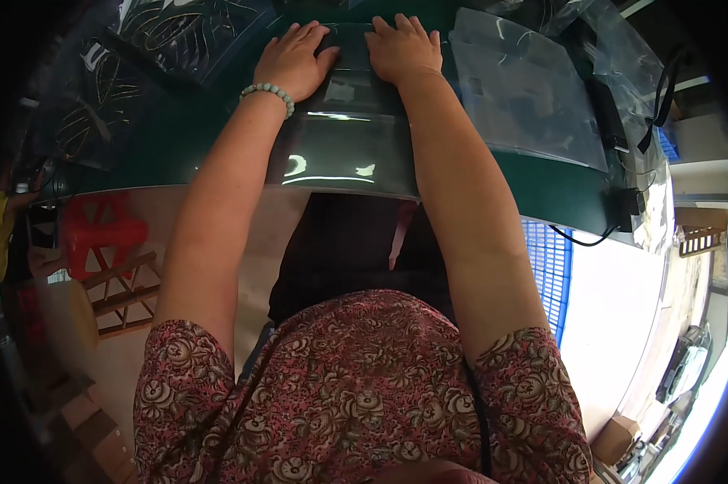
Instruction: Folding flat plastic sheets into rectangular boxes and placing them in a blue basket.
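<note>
film: clear, glossy sheet [349, 137], lying on the table between the forearms; near edge at the table's front edge, far end up by the hands.
left hand: palm down [293, 60] by the film's far left side; fingers straight, only slightly parted, thumb set wide. nothing seen gripped. bead bracelet [274, 89] on the wrist.
right hand: palm down [406, 52] by the far right side; fingers moderately spread, thumb side toward the film. nothing seen gripped; can't tell what's under either palm.
step: my read, laying the film flat or squaring it up, both arms at long reach.
next move calls for: probably even pressure from both palms, with the near edge kept straight; if it has to come up, a fingertip lift at a far corner. glare hides any wrinkle, so check before letting go.
table: green [166, 149], under all of it.
right side: more clear sheets [525, 97] just beside the right forearm, black box [606, 113] past them, cable [582, 241] at the table edge.
left side: clear packs [170, 40] with gold lines.
floor: red stool [102, 230], wooden frame [126, 298], blue crate [548, 270].
</note>
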The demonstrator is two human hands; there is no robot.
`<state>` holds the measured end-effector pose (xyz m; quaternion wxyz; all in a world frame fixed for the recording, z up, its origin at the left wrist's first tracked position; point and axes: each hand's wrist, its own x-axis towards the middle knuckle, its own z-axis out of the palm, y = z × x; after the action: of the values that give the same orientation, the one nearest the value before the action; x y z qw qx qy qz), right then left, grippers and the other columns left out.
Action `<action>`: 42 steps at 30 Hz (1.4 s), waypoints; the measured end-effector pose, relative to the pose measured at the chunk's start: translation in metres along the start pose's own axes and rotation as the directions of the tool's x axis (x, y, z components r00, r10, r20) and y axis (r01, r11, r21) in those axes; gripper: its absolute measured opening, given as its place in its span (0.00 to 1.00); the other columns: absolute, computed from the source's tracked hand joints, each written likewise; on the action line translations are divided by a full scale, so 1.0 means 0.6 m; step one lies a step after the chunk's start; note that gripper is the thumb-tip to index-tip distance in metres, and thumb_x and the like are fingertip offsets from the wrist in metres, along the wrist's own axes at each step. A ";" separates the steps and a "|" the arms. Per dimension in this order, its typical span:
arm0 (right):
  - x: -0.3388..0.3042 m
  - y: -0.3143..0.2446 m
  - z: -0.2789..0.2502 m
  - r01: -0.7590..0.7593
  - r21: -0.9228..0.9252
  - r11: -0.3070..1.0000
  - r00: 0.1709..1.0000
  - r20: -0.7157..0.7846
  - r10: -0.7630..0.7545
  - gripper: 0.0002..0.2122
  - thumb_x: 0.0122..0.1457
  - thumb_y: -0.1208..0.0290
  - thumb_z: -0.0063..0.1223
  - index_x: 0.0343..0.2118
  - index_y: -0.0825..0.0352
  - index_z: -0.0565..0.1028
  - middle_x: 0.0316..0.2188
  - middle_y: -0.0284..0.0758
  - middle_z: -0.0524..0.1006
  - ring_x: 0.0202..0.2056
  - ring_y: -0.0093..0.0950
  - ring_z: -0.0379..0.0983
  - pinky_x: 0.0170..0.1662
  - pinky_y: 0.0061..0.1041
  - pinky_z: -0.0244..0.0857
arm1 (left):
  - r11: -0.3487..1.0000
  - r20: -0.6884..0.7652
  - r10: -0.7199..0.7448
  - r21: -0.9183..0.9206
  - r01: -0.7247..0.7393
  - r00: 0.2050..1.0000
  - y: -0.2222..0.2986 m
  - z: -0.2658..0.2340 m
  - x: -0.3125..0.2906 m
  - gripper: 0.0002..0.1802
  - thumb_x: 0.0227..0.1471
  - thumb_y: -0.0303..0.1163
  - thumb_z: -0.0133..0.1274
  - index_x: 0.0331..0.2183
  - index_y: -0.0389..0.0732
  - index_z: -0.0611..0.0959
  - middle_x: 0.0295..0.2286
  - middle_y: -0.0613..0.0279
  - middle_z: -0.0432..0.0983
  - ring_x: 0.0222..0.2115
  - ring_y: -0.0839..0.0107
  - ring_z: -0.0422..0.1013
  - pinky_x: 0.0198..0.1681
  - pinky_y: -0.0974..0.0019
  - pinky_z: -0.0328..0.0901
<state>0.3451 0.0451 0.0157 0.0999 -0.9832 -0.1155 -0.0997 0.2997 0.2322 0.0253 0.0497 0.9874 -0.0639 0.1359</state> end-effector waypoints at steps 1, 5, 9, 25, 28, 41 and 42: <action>0.009 0.016 0.028 -0.003 -0.020 1.000 0.966 -0.260 -0.002 0.22 0.66 0.53 0.41 0.60 0.55 0.68 0.62 0.34 0.67 0.66 0.35 0.57 0.67 0.43 0.50 | 0.999 -0.056 0.045 -0.024 -0.046 0.997 0.000 0.006 0.008 0.30 0.63 0.54 0.44 0.60 0.51 0.70 0.64 0.66 0.59 0.66 0.62 0.53 0.68 0.51 0.49; -0.002 -0.005 0.003 0.031 0.216 0.976 0.928 -0.369 0.052 0.25 0.64 0.51 0.44 0.60 0.59 0.70 0.61 0.40 0.67 0.64 0.40 0.58 0.68 0.46 0.46 | 0.970 -0.160 0.100 -0.204 -0.132 0.982 0.024 -0.046 0.004 0.20 0.58 0.39 0.55 0.48 0.38 0.80 0.51 0.48 0.75 0.54 0.51 0.69 0.59 0.53 0.62; 0.009 -0.014 -0.026 -0.104 0.125 0.987 0.987 -0.111 0.118 0.25 0.64 0.52 0.42 0.63 0.56 0.67 0.66 0.38 0.62 0.68 0.41 0.52 0.69 0.47 0.42 | 0.930 -0.161 0.330 -0.113 -0.350 0.930 0.055 -0.054 -0.061 0.26 0.59 0.46 0.51 0.54 0.42 0.75 0.56 0.55 0.70 0.57 0.58 0.64 0.62 0.52 0.57; -0.010 0.016 -0.041 0.176 0.488 0.855 0.984 -0.084 -0.155 0.23 0.66 0.52 0.39 0.60 0.56 0.71 0.64 0.37 0.65 0.67 0.41 0.56 0.68 0.49 0.43 | 0.053 0.354 -0.191 -0.928 0.369 0.916 0.159 -0.052 -0.419 0.22 0.60 0.46 0.55 0.41 0.36 0.84 0.39 0.53 0.82 0.42 0.64 0.78 0.44 0.62 0.72; -0.013 -0.023 -0.088 -0.103 0.157 0.982 0.987 -0.110 0.121 0.20 0.63 0.54 0.45 0.51 0.58 0.77 0.56 0.39 0.73 0.62 0.42 0.62 0.65 0.52 0.47 | -0.177 0.555 -0.209 -0.831 0.527 0.805 0.152 -0.066 -0.382 0.22 0.63 0.45 0.53 0.42 0.34 0.83 0.37 0.55 0.82 0.38 0.73 0.77 0.41 0.67 0.72; -0.452 0.160 -0.250 0.205 0.978 -0.035 0.944 -0.188 0.271 0.06 0.65 0.69 0.56 0.38 0.65 0.78 0.27 0.27 0.77 0.26 0.15 0.69 0.30 0.12 0.57 | 0.143 0.040 -0.168 -0.988 0.065 0.985 0.118 -0.116 -0.493 0.18 0.66 0.40 0.48 0.34 0.34 0.81 0.28 0.60 0.79 0.24 0.73 0.77 0.34 0.70 0.73; -0.486 0.198 -0.233 0.228 0.960 -0.162 0.968 -0.207 0.140 0.04 0.66 0.71 0.55 0.39 0.64 0.77 0.31 0.29 0.78 0.28 0.17 0.71 0.31 0.13 0.61 | 0.131 0.031 -0.126 -0.990 0.047 0.992 0.130 -0.121 -0.492 0.18 0.66 0.40 0.48 0.33 0.34 0.80 0.28 0.60 0.79 0.25 0.74 0.76 0.34 0.70 0.72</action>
<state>0.0724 -0.1591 0.0657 0.8227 -0.5330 -0.1716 -0.0978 -0.0118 0.1971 0.0198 0.6954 0.7090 -0.0789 0.0868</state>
